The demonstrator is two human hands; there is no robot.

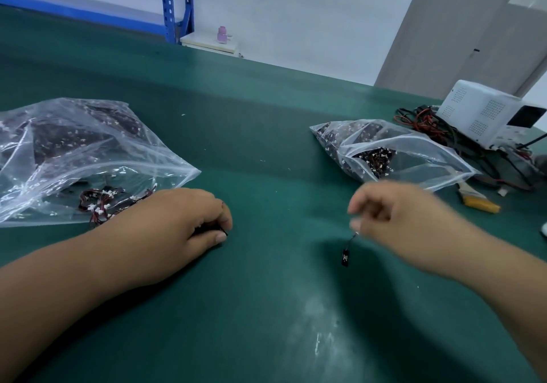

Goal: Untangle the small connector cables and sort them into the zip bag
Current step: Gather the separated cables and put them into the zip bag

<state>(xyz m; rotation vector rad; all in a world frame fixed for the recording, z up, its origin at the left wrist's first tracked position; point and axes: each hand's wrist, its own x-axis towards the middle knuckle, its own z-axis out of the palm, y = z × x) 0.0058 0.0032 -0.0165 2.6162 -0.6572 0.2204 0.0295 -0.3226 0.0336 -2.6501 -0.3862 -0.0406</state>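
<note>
A large clear zip bag (53, 146) lies at the left on the green mat, full of dark connector cables. A loose tangle of red-and-black cables (100, 202) spills at its mouth. My left hand (183, 220) rests on the mat beside that tangle, fingers closed on a thin black cable end. A smaller zip bag (414, 157) lies open at the right with cables inside. My right hand (396, 220), blurred, hovers in front of it and pinches one small connector cable (345, 257) that dangles down with a black tag at its end.
A white box-shaped device (485, 113) stands at the far right with a heap of red and black wires (426, 122) beside it. A yellow-handled tool (479, 203) lies near the right bag. The green mat (266, 134) ends at a far edge.
</note>
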